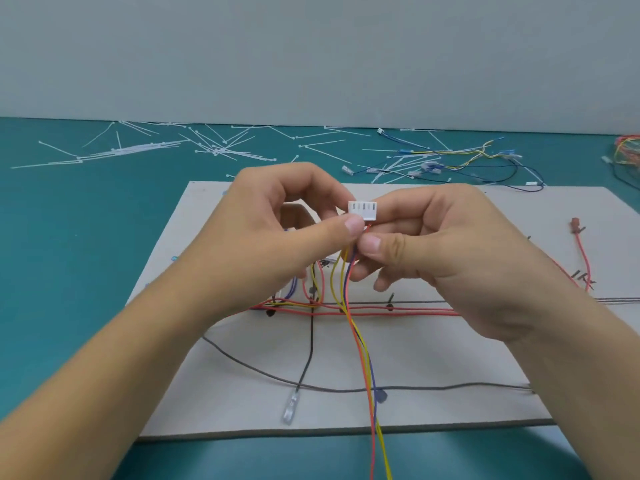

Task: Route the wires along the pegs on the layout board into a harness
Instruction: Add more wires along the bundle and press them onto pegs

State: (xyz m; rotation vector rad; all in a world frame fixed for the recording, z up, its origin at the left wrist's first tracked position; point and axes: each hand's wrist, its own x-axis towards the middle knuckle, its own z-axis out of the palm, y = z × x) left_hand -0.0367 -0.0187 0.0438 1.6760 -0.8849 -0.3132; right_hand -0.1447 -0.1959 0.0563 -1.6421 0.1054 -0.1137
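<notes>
A grey layout board [433, 358] lies on the teal table with dark pegs [390, 306] and red wires [398, 310] routed across it. Above its middle I hold a small white multi-pin connector [363, 210]. My left hand [277, 233] pinches the connector between thumb and fingers. My right hand [446, 251] pinches the coloured wires [363, 344] just below the connector. Yellow, orange, red and blue strands hang down from it over the board's front edge. A black wire with a clear terminal [291, 407] lies on the board at the front.
Several white cable ties [214, 147] lie scattered at the back of the table. Loose blue, yellow and black wires [460, 161] lie at the back right, and a coloured bundle [628, 150] at the far right edge. A red wire with a terminal [575, 226] rests on the board's right.
</notes>
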